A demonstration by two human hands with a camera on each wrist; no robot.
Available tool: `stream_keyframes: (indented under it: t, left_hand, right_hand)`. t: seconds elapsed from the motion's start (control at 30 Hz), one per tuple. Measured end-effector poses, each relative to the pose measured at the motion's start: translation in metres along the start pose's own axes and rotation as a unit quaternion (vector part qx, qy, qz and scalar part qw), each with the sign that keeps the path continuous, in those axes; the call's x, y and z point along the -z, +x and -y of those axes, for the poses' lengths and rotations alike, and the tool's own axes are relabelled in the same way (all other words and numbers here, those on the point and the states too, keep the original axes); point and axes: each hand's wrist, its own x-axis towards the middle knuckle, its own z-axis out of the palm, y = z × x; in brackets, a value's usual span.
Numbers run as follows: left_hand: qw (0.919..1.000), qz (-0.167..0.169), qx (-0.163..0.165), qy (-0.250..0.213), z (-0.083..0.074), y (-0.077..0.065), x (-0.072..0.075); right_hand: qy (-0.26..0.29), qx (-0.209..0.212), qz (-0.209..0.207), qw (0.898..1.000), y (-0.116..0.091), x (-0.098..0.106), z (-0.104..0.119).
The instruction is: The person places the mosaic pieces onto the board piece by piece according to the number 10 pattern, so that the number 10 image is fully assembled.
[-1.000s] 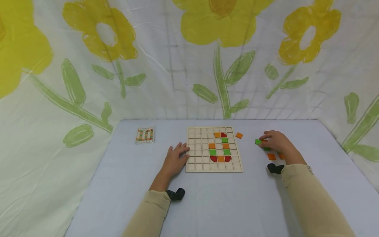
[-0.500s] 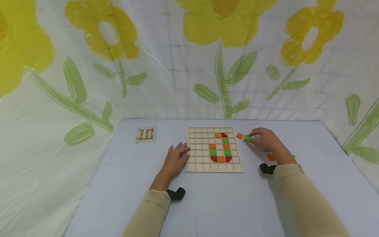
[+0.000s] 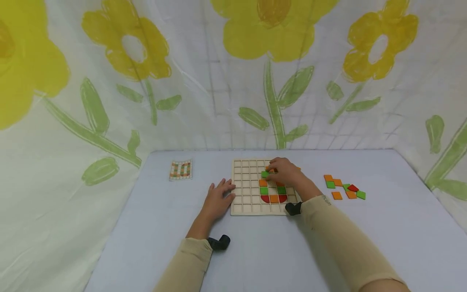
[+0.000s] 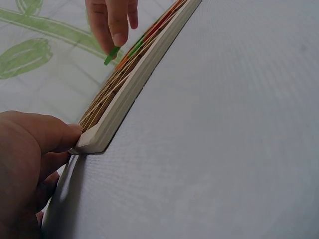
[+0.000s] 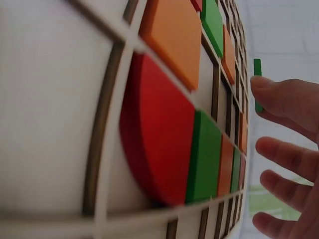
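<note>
Card (image 3: pixel 180 170) near far left corner of table (image 3: pixel 255 255), perhaps for easy looking. Left hand (image 3: pixel 217 198), fingers apart, touches left edge of board (image 3: pixel 242 198), probably to steady it. Right hand (image 3: pixel 286 172) pinches green tile (image 3: pixel 265 174) by one side above board. Loose tiles (image 3: pixel 337 182) toward table's right edge, maybe for easy reach.

Head feed, from my station: left sleeve (image 3: pixel 184 263) plain beige cloth, creased near the cuff. Right sleeve (image 3: pixel 346 239) I log as matching, with dark lettering (image 3: pixel 325 200) by the cuff, too small for me to read; its upper hem shows, bare arm beyond. Left wrist unit (image 3: pixel 221 242) black, stubby, bent, round-ended; right wrist unit (image 3: pixel 293 209) likewise black. Left hand (image 3: pixel 217 200) and right hand (image 3: pixel 286 172) I note as ungloved.
</note>
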Motion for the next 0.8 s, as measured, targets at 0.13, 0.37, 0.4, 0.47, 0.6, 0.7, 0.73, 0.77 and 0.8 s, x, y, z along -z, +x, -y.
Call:
stream_keyframes:
  t: [0.13, 0.37, 0.4, 0.47, 0.6, 0.7, 0.73, 0.77, 0.8]
  left_hand:
    - [1.0000, 0.001, 0.007, 0.005, 0.0014, -0.0012, -0.0029]
    - [0.9998, -0.005, -0.005, 0.018, 0.0014, -0.0004, -0.0014]
    - [0.9998, -0.004, -0.006, 0.019, 0.0011, -0.0001, -0.0009]
    - [0.9997, -0.003, -0.007, 0.023, 0.0006, 0.0003, -0.0001]
    - [0.9998, 0.001, -0.006, 0.018, -0.0003, -0.0003, 0.0008]
    - [0.9999, 0.003, -0.003, 0.011, -0.0002, -0.0011, 0.0003]
    - [0.9999, 0.003, -0.002, 0.011, 0.0002, -0.0011, -0.0001]
    - [0.9999, 0.004, 0.001, 0.011, 0.0006, -0.0011, -0.0006]
    - [0.9999, 0.003, -0.001, 0.011, 0.0010, -0.0010, -0.0009]
  right_hand:
    - [-0.013, -0.005, 0.008, 1.000, 0.0041, -0.0046, 0.0061]
    - [-0.023, -0.015, 0.005, 1.000, 0.0073, -0.0081, 0.0054]
    - [-0.022, -0.014, 0.002, 1.000, 0.0071, -0.0083, 0.0055]
    - [-0.022, -0.014, -0.003, 1.000, 0.0072, -0.0091, 0.0059]
    - [-0.023, -0.015, -0.009, 1.000, 0.0065, -0.0096, 0.0069]
    - [-0.018, -0.015, -0.010, 1.000, 0.0048, -0.0092, 0.0063]
    - [-0.011, -0.017, -0.010, 1.000, 0.0038, -0.0085, 0.0056]
    - [-0.007, -0.018, -0.010, 1.000, 0.0027, -0.0076, 0.0044]
    - [-0.004, -0.020, -0.009, 1.000, 0.0018, -0.0066, 0.0026]
